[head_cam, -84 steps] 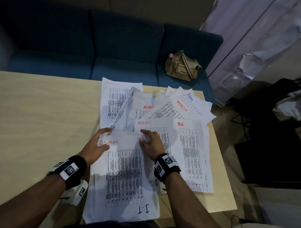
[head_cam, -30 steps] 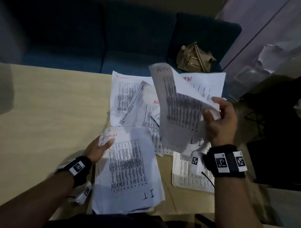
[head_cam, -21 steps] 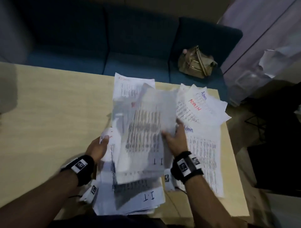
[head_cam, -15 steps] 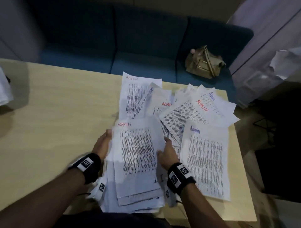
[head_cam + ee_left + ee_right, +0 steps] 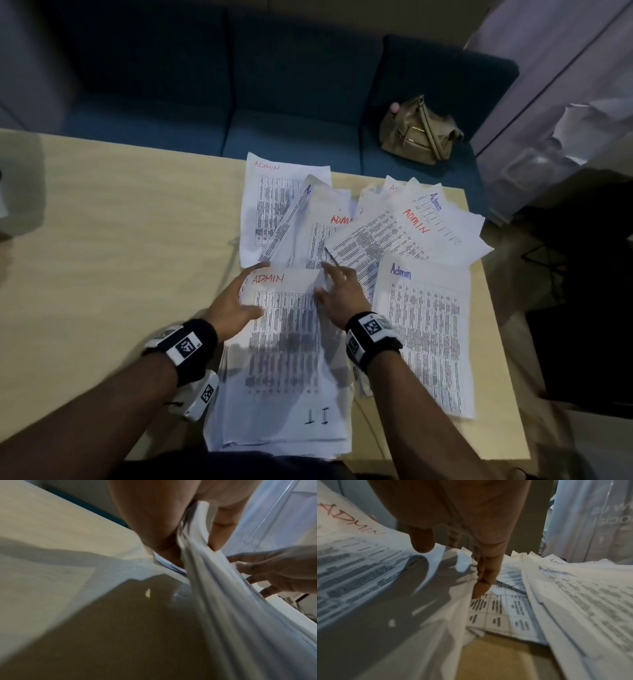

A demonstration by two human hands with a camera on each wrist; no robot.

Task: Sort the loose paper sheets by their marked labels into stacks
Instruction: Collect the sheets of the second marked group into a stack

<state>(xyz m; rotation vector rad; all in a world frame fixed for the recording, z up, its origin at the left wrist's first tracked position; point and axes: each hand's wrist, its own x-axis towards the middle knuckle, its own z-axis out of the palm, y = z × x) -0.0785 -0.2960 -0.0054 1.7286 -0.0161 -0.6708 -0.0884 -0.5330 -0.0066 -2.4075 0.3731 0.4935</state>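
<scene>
A stack of printed sheets (image 5: 284, 359) lies at the table's near edge; its top sheet reads ADMIN in red at the far end and I.T at the near end. My left hand (image 5: 236, 301) grips the stack's far left edge. In the left wrist view the thumb (image 5: 221, 534) is on top, the palm lies under the lifted paper edge (image 5: 214, 588), and the right hand (image 5: 274, 569) shows beyond. My right hand (image 5: 339, 294) rests with spread, fairly straight fingers at the stack's far right corner. The right wrist view shows a fingertip (image 5: 481, 588) touching paper beside the top sheet (image 5: 359, 563).
Loose sheets marked Admin in red or blue fan out behind and right of the stack; one blue-marked sheet (image 5: 424, 329) lies flat at the right. The wooden table (image 5: 120, 257) is bare on the left. A blue sofa (image 5: 291, 102) holds a tan handbag (image 5: 419, 132).
My right hand carried a sheet from the right and laid it on the near stack. Both hands have since slid up to the stack's far corners.
</scene>
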